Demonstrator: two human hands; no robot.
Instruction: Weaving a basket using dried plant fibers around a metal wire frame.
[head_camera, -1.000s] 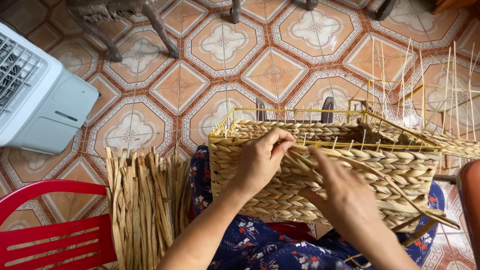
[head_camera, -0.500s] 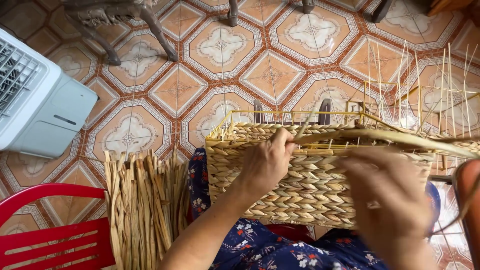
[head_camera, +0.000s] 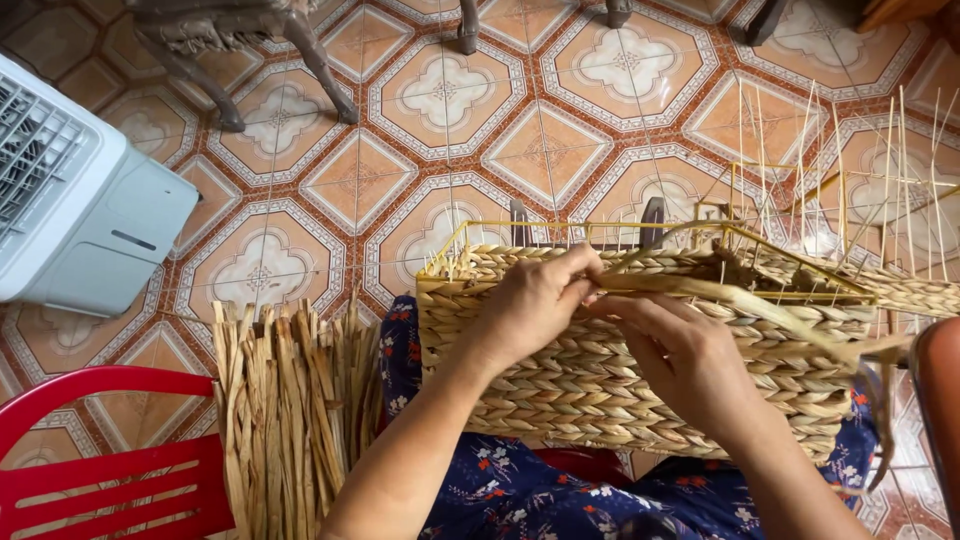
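Half-woven straw basket (head_camera: 600, 380) on lap, loose strand (head_camera: 740, 297) perhaps flat

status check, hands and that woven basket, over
Left hand pinching a flat straw strand at the woven basket rim. Right hand gripping the same strand. Nothing in the way.

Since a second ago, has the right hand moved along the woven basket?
Yes. The right hand has moved up and leftward along the woven basket, toward the left hand near the top rim.

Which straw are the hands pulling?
The long flat strand pinched between left hand and right hand, lying across the basket, not the bundle.
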